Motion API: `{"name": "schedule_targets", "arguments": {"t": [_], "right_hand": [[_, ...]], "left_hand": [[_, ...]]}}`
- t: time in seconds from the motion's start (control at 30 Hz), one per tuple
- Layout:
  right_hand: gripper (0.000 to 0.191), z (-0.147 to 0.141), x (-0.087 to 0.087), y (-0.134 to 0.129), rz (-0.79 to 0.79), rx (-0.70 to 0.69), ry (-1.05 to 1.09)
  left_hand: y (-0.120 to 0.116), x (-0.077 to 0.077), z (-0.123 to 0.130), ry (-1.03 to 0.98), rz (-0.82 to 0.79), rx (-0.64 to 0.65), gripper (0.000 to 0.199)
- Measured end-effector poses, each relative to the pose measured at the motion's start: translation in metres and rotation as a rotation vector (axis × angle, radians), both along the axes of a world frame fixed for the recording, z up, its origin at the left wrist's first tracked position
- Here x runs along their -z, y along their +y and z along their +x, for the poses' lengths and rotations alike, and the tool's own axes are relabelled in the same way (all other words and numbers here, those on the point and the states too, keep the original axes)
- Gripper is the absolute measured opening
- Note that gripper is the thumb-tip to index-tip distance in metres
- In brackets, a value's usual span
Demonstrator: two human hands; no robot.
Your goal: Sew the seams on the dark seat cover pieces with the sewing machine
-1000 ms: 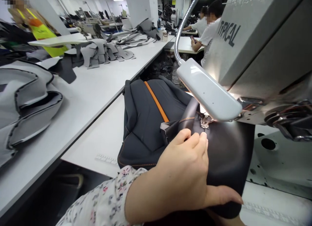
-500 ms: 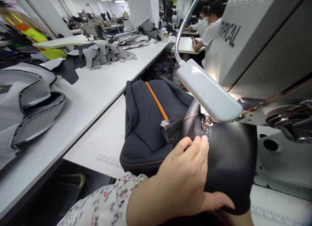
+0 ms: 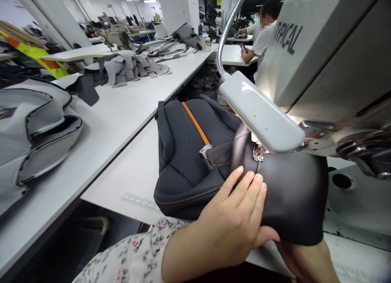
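Observation:
A dark seat cover (image 3: 187, 161) with an orange stripe and orange stitching lies on the machine table. Its smooth black panel (image 3: 293, 197) runs under the presser foot (image 3: 258, 152) of the sewing machine (image 3: 311, 55). My left hand (image 3: 235, 213) rests on the panel just in front of the foot, fingers stretched out and lying flat. The left thumb is spread toward the panel's near edge. Low on the right, my right hand (image 3: 305, 258) reaches beneath that near edge. Its fingers are hidden under the material.
A white lamp (image 3: 261, 114) on a bendable metal neck hangs over the foot. Left, a long white table (image 3: 113, 108) carries grey cut pieces (image 3: 128, 67) and a folded grey cover (image 3: 42, 124). A ruler (image 3: 140, 201) lies along the machine table. A person (image 3: 262, 34) sits farther back.
The black panel has shifted a little to the right and its near edge has risen. My left fingers have spread, and the thumb has drawn in. More of my right hand shows.

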State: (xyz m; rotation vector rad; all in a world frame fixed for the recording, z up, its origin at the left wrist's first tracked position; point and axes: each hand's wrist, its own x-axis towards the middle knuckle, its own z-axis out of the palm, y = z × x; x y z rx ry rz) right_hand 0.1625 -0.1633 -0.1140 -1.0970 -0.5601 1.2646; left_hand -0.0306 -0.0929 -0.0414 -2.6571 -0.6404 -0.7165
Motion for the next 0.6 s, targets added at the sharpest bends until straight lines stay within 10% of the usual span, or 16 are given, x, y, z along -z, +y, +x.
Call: {"name": "schedule_targets", "arguments": {"t": [0.3,0.6], "right_hand": [[0.062,-0.002,-0.026,0.018,-0.209,0.228,0.126],[0.047,0.014,-0.035,0.037,-0.166,0.105,0.146]], "left_hand": [[0.005,0.007,0.001,0.035,-0.028,-0.02,0.076],[0.014,0.0,0.011,0.099,-0.082,-0.073,0.067]]}}
